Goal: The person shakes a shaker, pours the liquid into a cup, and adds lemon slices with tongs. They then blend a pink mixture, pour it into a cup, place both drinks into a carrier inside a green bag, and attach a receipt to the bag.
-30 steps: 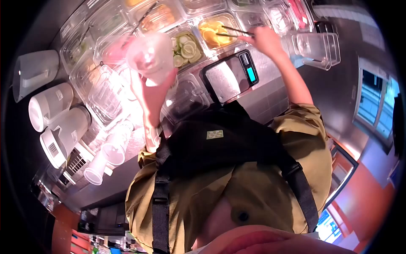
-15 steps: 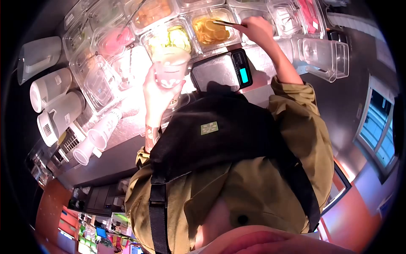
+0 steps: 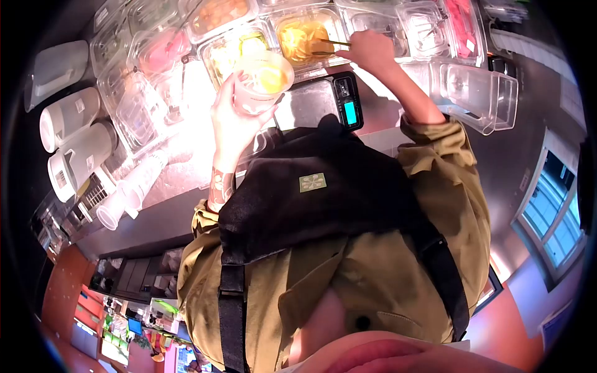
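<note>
My left hand (image 3: pixel 239 115) is wrapped round a clear plastic cup (image 3: pixel 252 93), tilted so its mouth faces the camera. An orange-yellow round slice (image 3: pixel 272 79) shows in the cup. My right hand (image 3: pixel 372 51) grips metal tongs (image 3: pixel 336 43), whose two arms stand apart at a clear container (image 3: pixel 341 25) of orange-yellow fruit slices (image 3: pixel 301 40). Whether the tips hold a slice cannot be made out. Left of it, partly behind the cup, is a container of pale green slices (image 3: pixel 252 45).
A digital scale (image 3: pixel 311 102) with a lit display lies below the slices. Other clear food containers (image 3: pixel 161 53) line the back and left. Stacked clear bins (image 3: pixel 476 93) stand at right; white jugs (image 3: pixel 71 118) and stacked plastic cups (image 3: pixel 140 183) at left.
The cup has moved slightly up and right, tilting its mouth into view with a slice now visible inside. My right hand has shifted slightly left, and the tongs' arms have spread apart.
</note>
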Demonstrator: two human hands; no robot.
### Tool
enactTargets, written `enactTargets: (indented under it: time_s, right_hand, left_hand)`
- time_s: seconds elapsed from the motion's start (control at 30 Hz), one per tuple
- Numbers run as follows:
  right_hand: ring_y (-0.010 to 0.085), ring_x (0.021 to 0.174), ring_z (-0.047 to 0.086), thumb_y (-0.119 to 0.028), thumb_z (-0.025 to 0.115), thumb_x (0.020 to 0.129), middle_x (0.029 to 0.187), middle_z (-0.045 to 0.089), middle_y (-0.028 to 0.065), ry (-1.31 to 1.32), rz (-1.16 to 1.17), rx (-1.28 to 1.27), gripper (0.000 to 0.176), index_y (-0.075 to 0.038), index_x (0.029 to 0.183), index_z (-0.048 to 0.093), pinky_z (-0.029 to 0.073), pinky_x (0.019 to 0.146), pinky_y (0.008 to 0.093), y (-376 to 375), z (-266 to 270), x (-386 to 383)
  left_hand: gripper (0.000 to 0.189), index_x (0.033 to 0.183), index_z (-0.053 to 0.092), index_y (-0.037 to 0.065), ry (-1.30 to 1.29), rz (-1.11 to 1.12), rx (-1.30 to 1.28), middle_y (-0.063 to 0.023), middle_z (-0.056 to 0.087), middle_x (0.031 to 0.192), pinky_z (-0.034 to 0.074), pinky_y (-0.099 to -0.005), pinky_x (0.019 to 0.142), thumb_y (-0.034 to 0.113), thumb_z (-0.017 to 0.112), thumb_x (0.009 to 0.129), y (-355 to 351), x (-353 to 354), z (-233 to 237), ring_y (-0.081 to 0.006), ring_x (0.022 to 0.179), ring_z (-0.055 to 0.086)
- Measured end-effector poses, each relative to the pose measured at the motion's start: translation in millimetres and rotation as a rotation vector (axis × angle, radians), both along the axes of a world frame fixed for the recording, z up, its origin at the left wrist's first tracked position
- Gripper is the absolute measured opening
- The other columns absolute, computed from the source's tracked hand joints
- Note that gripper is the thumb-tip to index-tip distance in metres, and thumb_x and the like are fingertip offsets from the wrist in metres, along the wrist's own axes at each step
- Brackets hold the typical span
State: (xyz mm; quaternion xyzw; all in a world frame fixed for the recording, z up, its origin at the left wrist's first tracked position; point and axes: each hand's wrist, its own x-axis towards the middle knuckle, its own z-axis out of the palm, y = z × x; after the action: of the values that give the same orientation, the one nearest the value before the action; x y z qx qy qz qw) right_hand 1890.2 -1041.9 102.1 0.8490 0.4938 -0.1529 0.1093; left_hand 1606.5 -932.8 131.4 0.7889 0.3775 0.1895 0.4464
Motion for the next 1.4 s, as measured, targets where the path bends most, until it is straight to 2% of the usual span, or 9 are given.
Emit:
enactTargets:
  time_s: [0.23,0.4,0.6,0.7,0.77,0.97,1.1,1.27,1.4]
  right_hand:
    - [0.0268,0.067,0.069,-0.046,0.066,0.081,0.066,0.068,0.0088,-0.039,0.012,-0.019,0.039,-0.008,0.073,0.072,0.054,0.059,0.0378,-7.3,-3.0,15.1]
    - [0.0171,0.049,0.058,-0.047,0.070,0.080,0.055,0.062,0.0062,0.368,-0.226,0.255,0.040,-0.008,0.076,0.074,0.045,0.051,0.0315,-40.9,68.3,24.8]
    - [0.0058,0.059,0.052,-0.031,0.072,0.084,0.060,0.058,0.0008,0.784,-0.196,0.408,0.031,0.000,0.089,0.072,0.038,0.052,0.0233,-44.2,119.7,0.6]
    - [0.0235,0.068,0.069,-0.052,0.068,0.080,0.071,0.069,0.0109,0.275,-0.186,0.057,0.047,-0.005,0.084,0.074,0.051,0.060,0.0330,-10.9,80.3,6.4]
    - [0.0285,0.074,0.070,-0.048,0.068,0.080,0.077,0.070,0.0102,-0.016,-0.075,-0.081,0.043,-0.005,0.085,0.072,0.054,0.065,0.0373,4.8,18.3,-1.6]
    - [0.0318,0.075,0.069,-0.046,0.064,0.082,0.078,0.069,0.0120,-0.050,-0.001,0.015,0.038,-0.009,0.087,0.072,0.055,0.065,0.0421,11.9,-11.6,2.7]
    - [0.0254,0.059,0.064,-0.052,0.065,0.082,0.064,0.066,0.0081,0.300,-0.159,0.264,0.043,-0.011,0.080,0.075,0.048,0.055,0.0369,-16.7,51.1,25.6]
    - [0.0072,0.055,0.053,-0.029,0.074,0.082,0.059,0.062,0.0034,0.692,-0.233,0.447,0.025,-0.003,0.086,0.074,0.040,0.053,0.0239,-38.4,139.2,-5.6]
    - [0.0094,0.056,0.055,-0.032,0.073,0.083,0.060,0.062,0.0050,0.672,-0.248,0.503,0.030,-0.002,0.086,0.073,0.041,0.053,0.0263,-35.5,127.0,-3.1]
  left_hand:
    - [0.075,0.119,0.054,-0.001,0.021,0.013,-0.029,-0.0198,0.064,0.109,0.053,-0.0373,0.086,0.016,0.088,0.055,4.5,-8.7,5.9,-0.0293,0.099,0.066]
    - [0.073,0.118,0.056,-0.001,0.237,-0.162,-0.005,-0.0172,0.067,0.100,0.052,-0.0351,0.080,0.011,0.087,0.054,13.7,8.8,6.5,-0.0270,0.094,0.067]
    - [0.072,0.120,0.054,0.001,0.019,-0.166,-0.005,-0.0190,0.064,0.108,0.052,-0.0373,0.085,0.008,0.085,0.055,11.8,18.5,9.7,-0.0325,0.099,0.065]
    - [0.074,0.121,0.052,0.001,-0.041,-0.084,-0.015,-0.0181,0.064,0.111,0.053,-0.0373,0.089,0.006,0.086,0.056,14.2,7.9,16.1,-0.0309,0.103,0.064]
    - [0.073,0.121,0.052,0.001,-0.055,-0.023,-0.074,-0.0177,0.064,0.111,0.053,-0.0365,0.089,0.006,0.086,0.056,13.7,1.0,14.1,-0.0291,0.104,0.064]
    - [0.073,0.120,0.052,0.000,-0.018,0.004,-0.056,-0.0196,0.064,0.109,0.053,-0.0371,0.087,0.008,0.086,0.056,16.9,-5.1,13.6,-0.0298,0.103,0.064]
    - [0.070,0.116,0.054,0.000,0.116,-0.041,-0.016,-0.0190,0.065,0.103,0.053,-0.0377,0.082,0.010,0.087,0.055,22.2,10.1,6.3,-0.0332,0.096,0.065]
    - [0.068,0.113,0.055,0.002,0.034,-0.170,0.049,-0.0160,0.065,0.102,0.053,-0.0375,0.082,0.011,0.087,0.054,25.6,37.5,-4.6,-0.0326,0.093,0.065]
    - [0.069,0.114,0.055,0.002,-0.131,-0.092,0.103,-0.0159,0.065,0.105,0.053,-0.0371,0.085,0.014,0.089,0.055,22.6,40.0,1.4,-0.0306,0.097,0.066]
